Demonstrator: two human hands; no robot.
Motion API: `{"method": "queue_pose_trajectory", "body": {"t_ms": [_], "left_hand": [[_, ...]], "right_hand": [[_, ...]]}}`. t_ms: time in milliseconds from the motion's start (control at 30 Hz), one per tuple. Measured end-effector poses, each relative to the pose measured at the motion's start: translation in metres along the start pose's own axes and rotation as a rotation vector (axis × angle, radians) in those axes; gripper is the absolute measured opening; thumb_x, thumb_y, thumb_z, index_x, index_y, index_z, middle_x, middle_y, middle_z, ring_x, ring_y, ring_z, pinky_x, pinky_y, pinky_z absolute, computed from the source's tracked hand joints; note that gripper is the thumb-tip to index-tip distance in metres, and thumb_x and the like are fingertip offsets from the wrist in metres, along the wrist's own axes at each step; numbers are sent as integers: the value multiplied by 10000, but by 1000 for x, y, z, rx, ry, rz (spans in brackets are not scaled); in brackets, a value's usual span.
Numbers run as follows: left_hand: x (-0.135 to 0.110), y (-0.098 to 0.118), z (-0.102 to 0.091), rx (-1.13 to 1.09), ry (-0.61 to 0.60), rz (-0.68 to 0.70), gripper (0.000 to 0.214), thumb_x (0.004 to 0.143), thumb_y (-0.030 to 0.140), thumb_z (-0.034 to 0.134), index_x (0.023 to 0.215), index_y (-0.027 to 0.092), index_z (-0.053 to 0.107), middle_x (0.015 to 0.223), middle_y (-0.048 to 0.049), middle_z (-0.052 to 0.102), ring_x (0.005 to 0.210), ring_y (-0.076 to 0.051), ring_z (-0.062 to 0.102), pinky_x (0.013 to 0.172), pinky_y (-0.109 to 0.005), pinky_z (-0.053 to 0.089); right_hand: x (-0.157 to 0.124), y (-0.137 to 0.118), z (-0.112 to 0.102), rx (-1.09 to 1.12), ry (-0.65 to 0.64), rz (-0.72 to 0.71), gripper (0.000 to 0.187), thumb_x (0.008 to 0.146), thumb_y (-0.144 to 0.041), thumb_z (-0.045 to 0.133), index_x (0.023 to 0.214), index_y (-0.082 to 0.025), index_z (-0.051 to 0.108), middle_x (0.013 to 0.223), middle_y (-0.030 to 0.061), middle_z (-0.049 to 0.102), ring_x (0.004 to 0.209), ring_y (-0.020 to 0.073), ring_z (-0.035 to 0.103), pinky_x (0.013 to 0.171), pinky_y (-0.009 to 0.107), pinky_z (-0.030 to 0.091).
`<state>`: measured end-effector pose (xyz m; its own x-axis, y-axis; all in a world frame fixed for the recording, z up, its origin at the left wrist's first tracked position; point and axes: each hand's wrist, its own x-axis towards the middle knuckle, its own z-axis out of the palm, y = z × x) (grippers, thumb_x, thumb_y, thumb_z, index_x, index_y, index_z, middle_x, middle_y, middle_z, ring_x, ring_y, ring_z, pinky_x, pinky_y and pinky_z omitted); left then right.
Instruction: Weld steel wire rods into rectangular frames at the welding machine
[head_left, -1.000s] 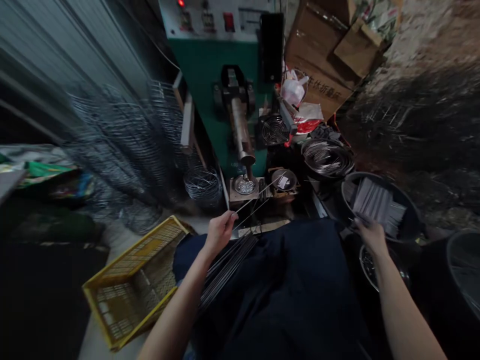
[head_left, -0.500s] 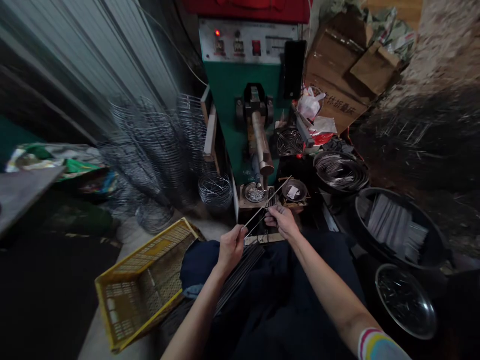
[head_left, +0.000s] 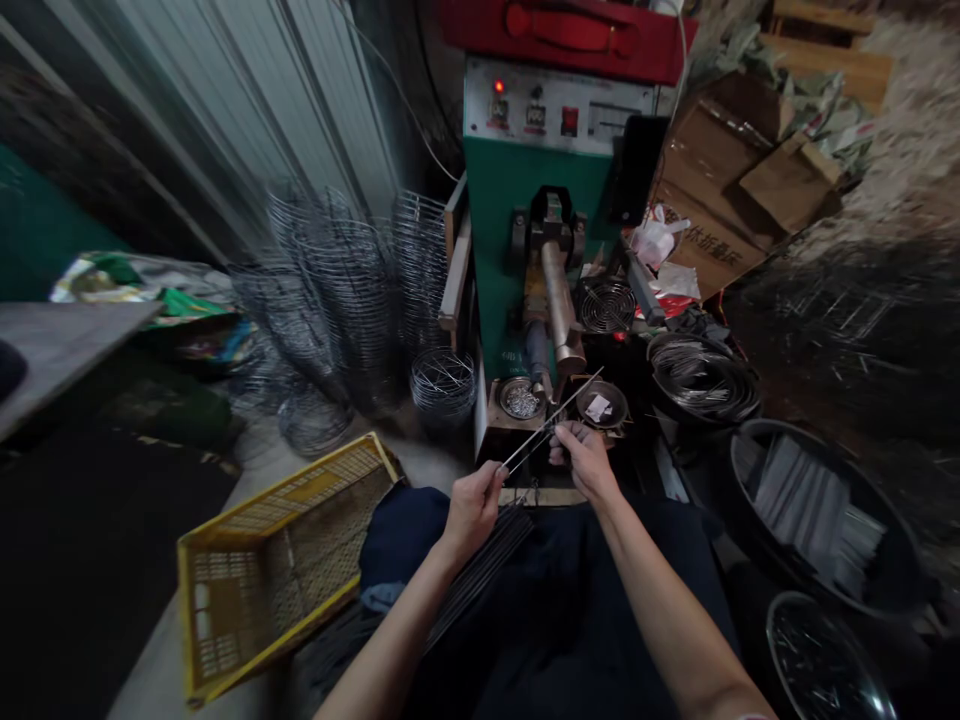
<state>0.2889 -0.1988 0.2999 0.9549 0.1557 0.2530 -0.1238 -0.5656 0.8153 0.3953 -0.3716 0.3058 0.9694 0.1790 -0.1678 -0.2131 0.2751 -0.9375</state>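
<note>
My left hand (head_left: 474, 503) is closed on the near end of a couple of thin metal rods (head_left: 553, 420) that slant up to the right. My right hand (head_left: 584, 458) pinches the same rods a little farther along. A bundle of dark rods (head_left: 480, 567) lies across my lap under the left hand. The rod tips point toward the green machine (head_left: 525, 215) with its brass cylinder arm (head_left: 559, 305) and a small dish of metal bits (head_left: 519, 398) at its foot.
A yellow plastic crate (head_left: 277, 560) sits on the floor at left. Stacked wire frames (head_left: 345, 290) stand behind it. At right are a tub of coiled wire (head_left: 701, 372), a black tub of short rods (head_left: 817, 510), a metal bowl (head_left: 821, 660) and cardboard boxes (head_left: 742, 190).
My right hand came from the black tub at right over to the rods held by my left hand and took hold of them. The view has tilted upward.
</note>
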Motion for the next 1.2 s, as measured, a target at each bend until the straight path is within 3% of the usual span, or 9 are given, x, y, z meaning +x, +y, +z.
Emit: {"method": "queue_pose_trajectory", "body": {"t_ms": [467, 767, 967, 1100, 1200], "left_hand": [[8, -1, -3, 14, 16, 44, 278, 969, 340, 402, 803, 194, 571, 641, -5, 589, 552, -131, 533, 579, -229, 374], [16, -10, -1, 20, 24, 57, 277, 979, 342, 402, 848, 183, 587, 664, -4, 617, 566, -121, 548, 589, -221, 383], [21, -4, -8, 41, 42, 117, 270, 970, 319, 419, 812, 179, 586, 644, 5, 599, 560, -113, 543, 581, -212, 385], [23, -1, -9, 57, 28, 129, 272, 967, 313, 419, 789, 180, 575, 605, 16, 576, 526, -105, 518, 548, -204, 366], [28, -1, -4, 75, 18, 142, 272, 970, 313, 410, 788, 184, 567, 608, 16, 569, 527, -106, 515, 546, -207, 356]], "right_hand": [[11, 0, -1, -15, -63, -60, 348, 707, -452, 786, 732, -158, 600, 619, -25, 595, 463, 72, 522, 454, 201, 512], [17, -11, 6, -35, -54, -71, 365, 674, -454, 799, 683, -156, 587, 582, -29, 583, 434, 65, 503, 431, 193, 491], [19, -12, 8, 8, -47, -12, 387, 634, -479, 816, 715, -154, 622, 583, -27, 593, 432, 70, 500, 420, 199, 489], [18, -11, 3, -18, -52, -8, 420, 649, -515, 807, 665, -151, 598, 559, -23, 582, 418, 64, 489, 426, 199, 482], [20, -16, -5, -103, -38, -83, 423, 686, -537, 778, 676, -152, 604, 578, -24, 579, 442, 62, 490, 429, 181, 453]]}}
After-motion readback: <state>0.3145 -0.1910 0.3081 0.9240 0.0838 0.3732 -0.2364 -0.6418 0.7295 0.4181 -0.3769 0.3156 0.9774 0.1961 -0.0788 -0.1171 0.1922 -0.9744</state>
